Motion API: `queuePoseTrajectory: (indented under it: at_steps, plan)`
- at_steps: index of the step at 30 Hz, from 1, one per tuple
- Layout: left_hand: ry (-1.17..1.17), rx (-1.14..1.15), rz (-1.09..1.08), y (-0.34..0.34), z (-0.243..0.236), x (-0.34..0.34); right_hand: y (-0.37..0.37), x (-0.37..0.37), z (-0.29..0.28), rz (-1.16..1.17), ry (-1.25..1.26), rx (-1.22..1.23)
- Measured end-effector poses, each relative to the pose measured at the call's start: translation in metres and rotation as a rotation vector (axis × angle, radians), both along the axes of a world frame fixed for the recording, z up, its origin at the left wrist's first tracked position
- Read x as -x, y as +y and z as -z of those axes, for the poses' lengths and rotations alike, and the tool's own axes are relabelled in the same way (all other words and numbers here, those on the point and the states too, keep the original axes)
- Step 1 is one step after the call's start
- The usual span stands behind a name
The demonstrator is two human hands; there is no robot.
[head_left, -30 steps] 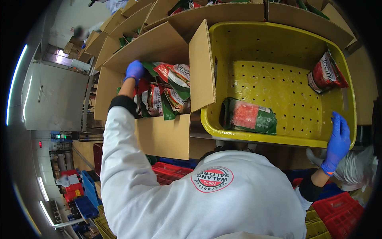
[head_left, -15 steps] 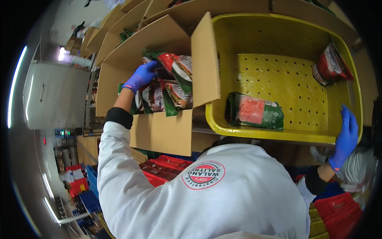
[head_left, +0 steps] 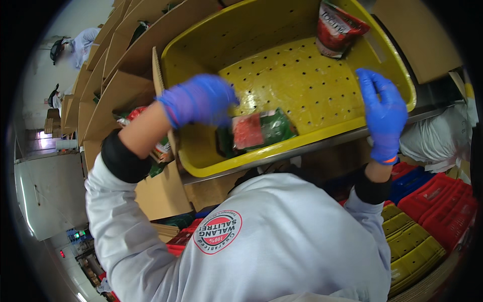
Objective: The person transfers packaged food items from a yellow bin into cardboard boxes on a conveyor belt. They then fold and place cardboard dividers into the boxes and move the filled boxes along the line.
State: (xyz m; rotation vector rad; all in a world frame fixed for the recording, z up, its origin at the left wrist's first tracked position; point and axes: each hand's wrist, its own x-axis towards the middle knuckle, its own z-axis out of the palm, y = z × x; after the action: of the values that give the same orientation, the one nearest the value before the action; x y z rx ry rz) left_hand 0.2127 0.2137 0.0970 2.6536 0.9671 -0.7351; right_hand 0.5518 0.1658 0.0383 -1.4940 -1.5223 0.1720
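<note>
My left hand (head_left: 201, 100), in a blue glove, is over the left end of a perforated yellow plastic tub (head_left: 302, 140). Motion smears its fingers, and I see nothing plainly held in them. Just right of it and lower, a green-and-red plastic pouch (head_left: 276, 126) lies flat on the tub floor. A second red-and-white pouch (head_left: 338, 31) leans in the far right corner. My right hand (head_left: 386, 113), gloved too, hovers by the tub's right side, fingers extended and holding nothing. Left of the tub stands an open cardboard carton (head_left: 158, 194); my left forearm partly hides the pouches (head_left: 162, 150) inside.
More open cartons (head_left: 113, 53) line the far left, with a person in white (head_left: 83, 46) beyond them. Below right are stacked yellow crates (head_left: 410, 246) and red crates (head_left: 445, 204). White cloth (head_left: 435, 133) shows beside the tub's right end.
My left hand has left the carton of pouches and moved right, over the tub. My right hand is now higher against the tub's right side. The view has shifted right.
</note>
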Motion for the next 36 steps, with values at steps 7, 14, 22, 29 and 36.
queuePoseTrajectory:
  at_steps: [7, 14, 22, 29, 36]
  plan:
    - [0.680, 0.226, 0.406, -0.020, 0.057, -0.018, 0.002, -0.009, -0.001, -0.073, -0.224, -0.186]
    - [0.488, 0.187, 0.287, -0.024, 0.094, 0.002, 0.003, -0.015, 0.002, -0.112, -0.233, -0.229]
    - [0.415, 0.303, 0.182, -0.037, 0.102, -0.007, 0.004, -0.019, 0.001, -0.146, -0.242, -0.158]
    - [0.385, 0.061, 0.261, -0.024, 0.124, 0.023, 0.002, -0.022, 0.004, -0.180, -0.238, -0.156]
    - [0.330, -0.080, -0.033, 0.018, 0.091, -0.009, 0.002, -0.021, 0.001, -0.180, -0.278, -0.116]
